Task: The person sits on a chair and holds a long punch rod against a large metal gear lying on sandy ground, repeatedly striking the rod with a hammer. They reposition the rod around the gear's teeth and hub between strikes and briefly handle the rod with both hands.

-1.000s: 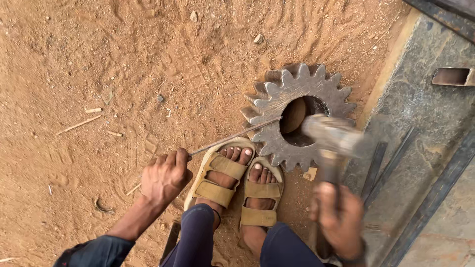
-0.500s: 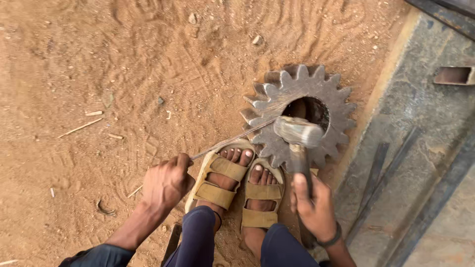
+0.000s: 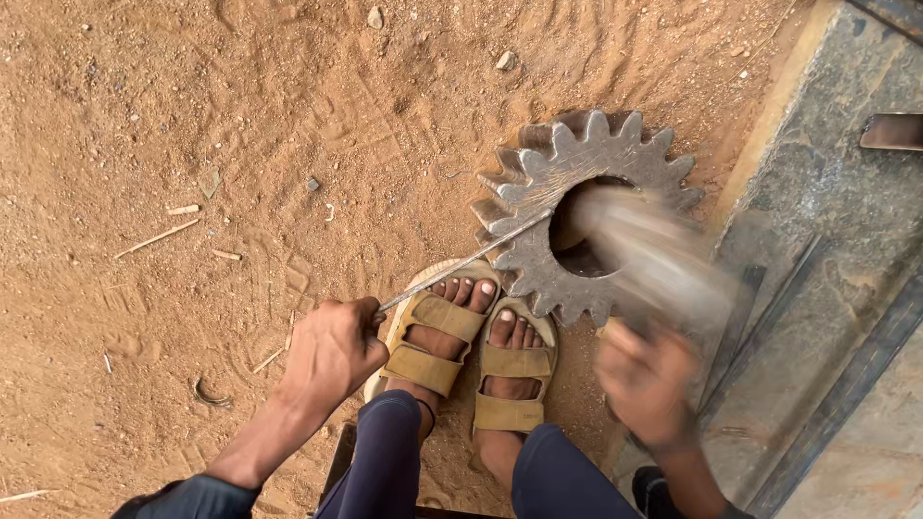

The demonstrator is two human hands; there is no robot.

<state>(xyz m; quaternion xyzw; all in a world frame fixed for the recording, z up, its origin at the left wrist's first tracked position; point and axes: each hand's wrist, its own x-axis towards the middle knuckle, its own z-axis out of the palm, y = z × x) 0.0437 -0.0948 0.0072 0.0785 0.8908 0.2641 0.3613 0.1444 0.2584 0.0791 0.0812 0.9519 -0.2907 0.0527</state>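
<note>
A large grey toothed gear [image 3: 538,173] lies flat on the sandy ground in front of my sandalled feet [image 3: 481,356]. My left hand [image 3: 332,351] grips a thin metal rod [image 3: 461,264] whose far tip rests on the gear near its central hole. My right hand [image 3: 644,380] holds a hammer [image 3: 654,259], blurred by motion, with its head over the gear's hole.
Reddish sand with small stones [image 3: 505,60] and wood splinters [image 3: 154,237] covers the left. A grey concrete slab [image 3: 827,221] with dark metal strips borders the right, and a rectangular metal tube end [image 3: 889,132] shows at the far right.
The hammer swung down onto the gear half a second ago, and is now blurred in motion again. My left hand has kept the rod against the gear.
</note>
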